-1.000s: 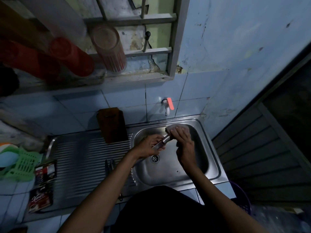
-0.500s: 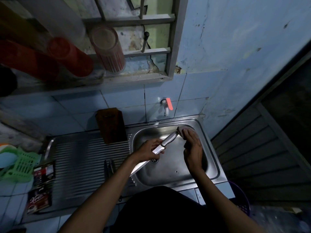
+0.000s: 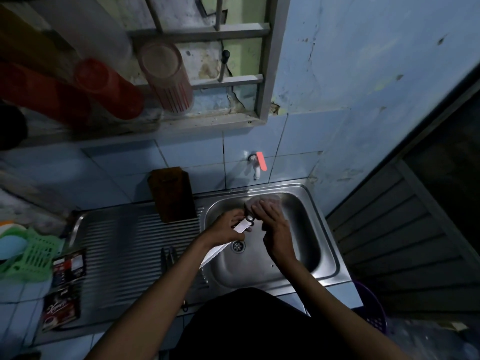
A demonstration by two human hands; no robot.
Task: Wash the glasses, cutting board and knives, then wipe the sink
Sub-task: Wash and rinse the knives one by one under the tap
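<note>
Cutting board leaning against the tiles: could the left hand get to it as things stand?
Probably not right away: the left hand grips the knife. Otherwise the way to the cutting board over the draining board looks free.

White wall tap with orange lever, upper centre on blue tiles; green plastic basket at left edge, holding a pale blue item; two dark sachet packs on the table, lower left, just below the basket; red plastic tumblers lying on the window ledge, upper left; ribbed pinkish tumbler beside them; grey window bars at top; purple basket lower right.
</note>
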